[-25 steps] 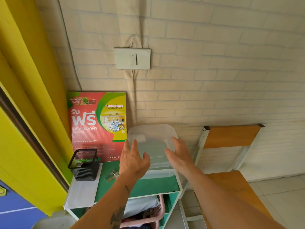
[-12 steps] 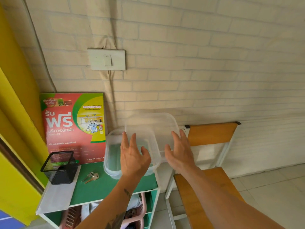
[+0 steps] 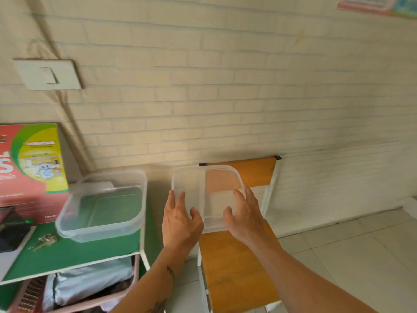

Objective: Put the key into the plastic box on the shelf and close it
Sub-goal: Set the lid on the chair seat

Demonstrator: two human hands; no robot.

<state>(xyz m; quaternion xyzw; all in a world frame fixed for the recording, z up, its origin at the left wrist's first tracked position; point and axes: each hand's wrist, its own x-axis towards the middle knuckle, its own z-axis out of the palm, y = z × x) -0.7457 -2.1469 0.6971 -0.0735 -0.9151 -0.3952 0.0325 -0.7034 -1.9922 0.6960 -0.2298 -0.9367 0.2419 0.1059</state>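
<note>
A clear plastic box (image 3: pixel 101 206) stands open and empty on the green shelf top (image 3: pixel 74 251). Its clear lid (image 3: pixel 206 188) is held in the air to the right of the shelf, above an orange chair. My left hand (image 3: pixel 180 222) grips the lid's left edge and my right hand (image 3: pixel 244 213) grips its right edge. A small bunch of keys (image 3: pixel 45 240) lies on the green top, just left of the box's front corner.
The orange chair (image 3: pixel 234 267) with a white frame stands right of the shelf, against the brick wall. A red and green poster (image 3: pixel 33 168) leans behind the box. A black mesh holder (image 3: pixel 11 231) sits at the left edge. A pink basket (image 3: pixel 85 297) fills the lower shelf.
Both hands have lifted the lid off the box and carried it right, over the chair. The view has swung right, so the shelf now sits at the left.
</note>
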